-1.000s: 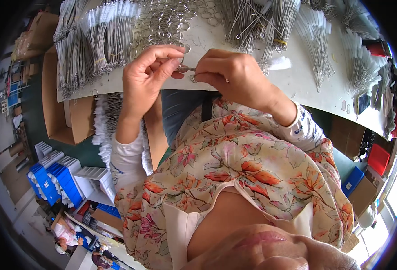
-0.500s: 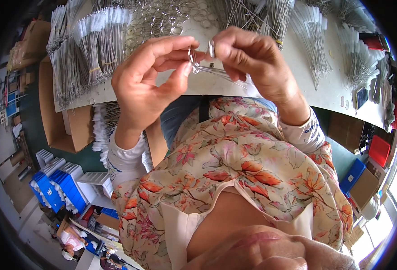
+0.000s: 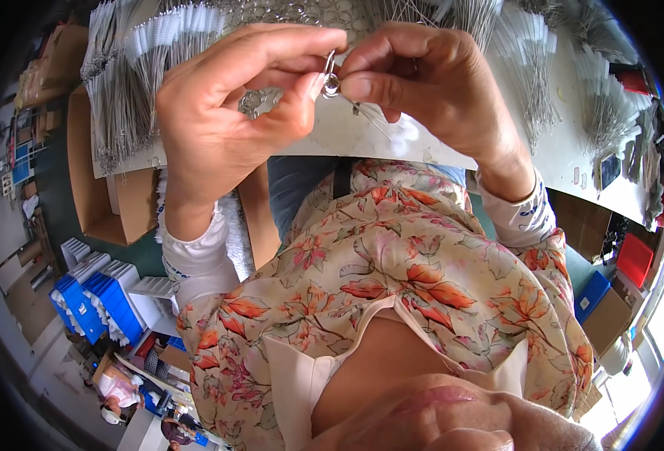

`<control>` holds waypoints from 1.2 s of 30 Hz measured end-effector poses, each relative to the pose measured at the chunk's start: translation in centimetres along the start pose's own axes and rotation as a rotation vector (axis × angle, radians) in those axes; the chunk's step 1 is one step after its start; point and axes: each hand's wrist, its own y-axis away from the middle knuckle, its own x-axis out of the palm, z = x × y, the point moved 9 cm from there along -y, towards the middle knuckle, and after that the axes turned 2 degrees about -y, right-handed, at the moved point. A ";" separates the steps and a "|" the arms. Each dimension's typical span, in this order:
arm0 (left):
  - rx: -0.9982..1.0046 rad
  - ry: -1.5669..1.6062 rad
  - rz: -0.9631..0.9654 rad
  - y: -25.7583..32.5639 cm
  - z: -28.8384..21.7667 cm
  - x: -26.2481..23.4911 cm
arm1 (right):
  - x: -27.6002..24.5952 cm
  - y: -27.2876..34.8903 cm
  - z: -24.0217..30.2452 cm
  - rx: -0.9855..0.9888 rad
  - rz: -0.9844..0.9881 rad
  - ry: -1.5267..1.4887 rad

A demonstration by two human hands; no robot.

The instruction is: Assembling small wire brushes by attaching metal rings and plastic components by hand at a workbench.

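Thumb and fingertips of my left hand (image 3: 230, 113) pinch a metal ring (image 3: 329, 63), seen nearly edge-on above the table. Small looped wire ends (image 3: 331, 85) gather at the lower part of this ring. My right hand (image 3: 437, 90) is closed against them, thumb and forefinger pressed together at the loops; its fingertips partly cover what they grip, which looks like the end of a thin wire brush. Blurred wires run down to the right below that hand, ending in white bristles (image 3: 403, 137).
Bundles of white-bristled wire brushes (image 3: 133, 98) lie on the left of the table (image 3: 324, 143), with more bundles (image 3: 527, 68) on the right. Loose metal rings (image 3: 287, 13) are piled at the far side. Left of the table stand an open cardboard box (image 3: 95, 173) and blue bins (image 3: 114, 308).
Both hands have moved up and away from me. The right hand has come in from slightly apart and now meets the ring and loops held by the left hand.
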 end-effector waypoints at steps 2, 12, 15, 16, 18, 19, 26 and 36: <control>-0.072 0.020 0.048 0.0 0.8 0.2 | -0.1 0.2 -0.2 -0.033 -0.054 -0.050; -0.428 0.845 -0.087 3.3 7.0 1.3 | 0.9 -0.4 -1.0 0.025 -0.008 -0.161; -0.436 0.678 -0.081 3.5 6.0 1.0 | 0.9 -0.9 -0.9 -0.011 -0.020 -0.128; -0.341 0.371 -0.059 3.6 5.4 0.2 | 1.2 -0.9 -1.0 -0.009 -0.014 -0.126; -0.246 0.156 -0.062 3.6 4.6 -0.7 | 1.8 -1.1 -0.6 -0.040 0.000 -0.161; -0.246 0.151 -0.068 3.7 4.6 -0.9 | 2.1 -0.9 -0.7 -0.043 0.006 -0.161; -0.340 0.036 0.015 4.8 3.8 -0.9 | 2.9 -0.7 -1.0 -0.030 0.035 -0.094; -0.237 0.722 -0.294 6.7 4.8 -4.1 | 6.1 -1.5 -2.1 -0.204 0.013 -0.002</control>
